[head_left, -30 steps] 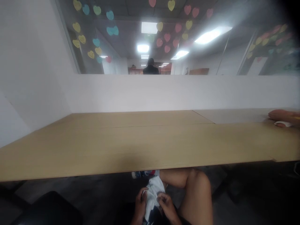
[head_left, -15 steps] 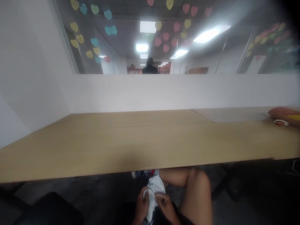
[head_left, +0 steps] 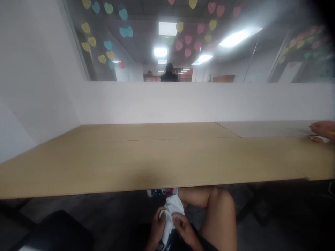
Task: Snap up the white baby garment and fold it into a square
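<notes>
Inspection: white cloth [head_left: 171, 214] held at 6 o'clock, below table [head_left: 136, 162] edge

Left hand [head_left: 158, 226] clenched on cloth; right hand [head_left: 184, 230] pinching its other side, both over lap. Bare knee [head_left: 220, 209] just beside cloth at 5 o'clock; printed object [head_left: 161, 192] just beyond cloth. Co-worker's hand [head_left: 323, 129] on table at 3 o'clock, beside small white object [head_left: 319, 139].

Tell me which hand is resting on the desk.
The hand at the far right end of the desk, apparently another person's. The left hand and right hand are both below the desk's edge, holding a white cloth.
</notes>
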A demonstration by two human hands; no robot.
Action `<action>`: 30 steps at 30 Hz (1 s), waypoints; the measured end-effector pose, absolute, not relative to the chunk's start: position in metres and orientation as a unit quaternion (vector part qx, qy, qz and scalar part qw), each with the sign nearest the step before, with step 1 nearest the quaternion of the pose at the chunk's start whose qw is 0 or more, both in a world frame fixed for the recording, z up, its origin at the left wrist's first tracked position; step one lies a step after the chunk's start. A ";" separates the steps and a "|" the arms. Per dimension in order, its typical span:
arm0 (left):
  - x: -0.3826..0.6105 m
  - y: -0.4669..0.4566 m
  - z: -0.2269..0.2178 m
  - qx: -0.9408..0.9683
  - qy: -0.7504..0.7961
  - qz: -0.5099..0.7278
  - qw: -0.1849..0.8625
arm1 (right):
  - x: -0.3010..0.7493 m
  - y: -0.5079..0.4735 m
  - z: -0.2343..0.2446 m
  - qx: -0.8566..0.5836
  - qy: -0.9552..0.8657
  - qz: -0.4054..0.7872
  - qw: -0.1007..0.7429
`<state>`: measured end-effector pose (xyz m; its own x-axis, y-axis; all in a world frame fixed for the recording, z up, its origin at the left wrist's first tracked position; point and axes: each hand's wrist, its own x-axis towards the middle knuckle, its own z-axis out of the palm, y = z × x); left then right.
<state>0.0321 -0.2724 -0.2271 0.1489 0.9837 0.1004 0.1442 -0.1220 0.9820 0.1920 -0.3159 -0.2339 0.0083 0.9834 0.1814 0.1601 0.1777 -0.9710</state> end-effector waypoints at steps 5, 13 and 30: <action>0.032 -0.273 -0.227 0.590 0.477 0.449 0.472 | 0.191 -0.315 -0.232 -0.499 -0.568 0.411 0.509; 0.033 -0.276 -0.223 0.579 0.485 0.458 0.469 | 0.192 -0.317 -0.221 -0.502 -0.569 0.420 0.497; 0.031 -0.274 -0.218 0.558 0.479 0.463 0.495 | 0.183 -0.309 -0.263 -0.601 -0.529 0.315 0.510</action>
<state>0.0306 -0.2742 -0.2175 0.1126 0.9928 0.0418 0.0770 -0.0507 0.9957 0.1833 -0.3088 -0.2627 0.2419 0.9569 0.1607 0.3141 0.0795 -0.9461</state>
